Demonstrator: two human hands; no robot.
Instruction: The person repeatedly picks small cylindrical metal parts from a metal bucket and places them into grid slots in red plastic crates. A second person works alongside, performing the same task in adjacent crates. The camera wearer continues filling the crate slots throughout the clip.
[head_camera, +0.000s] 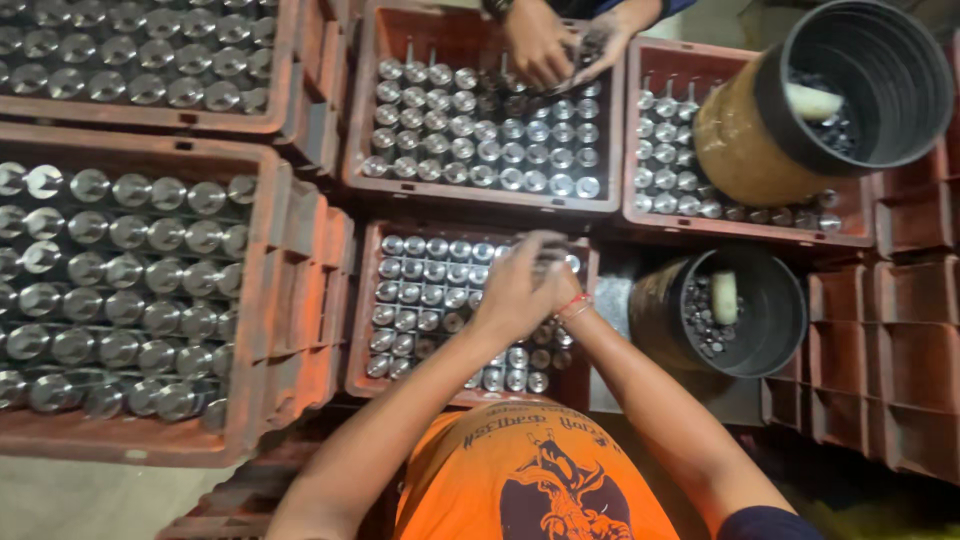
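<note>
— What lies around the work area on my feed?

— I see stacked red-brown plastic crates (890, 350) filling the right side, more of them (310, 290) at left. A strip of pale floor (90, 500) shows at the bottom left.

— And the light?

— Bright from overhead, I'd say; it glints off metal everywhere. The bottom right corner (880, 500) is dark, and I can't make out walls.

Single head-worn view, steeply downward, close above red crates (300, 250).
</note>
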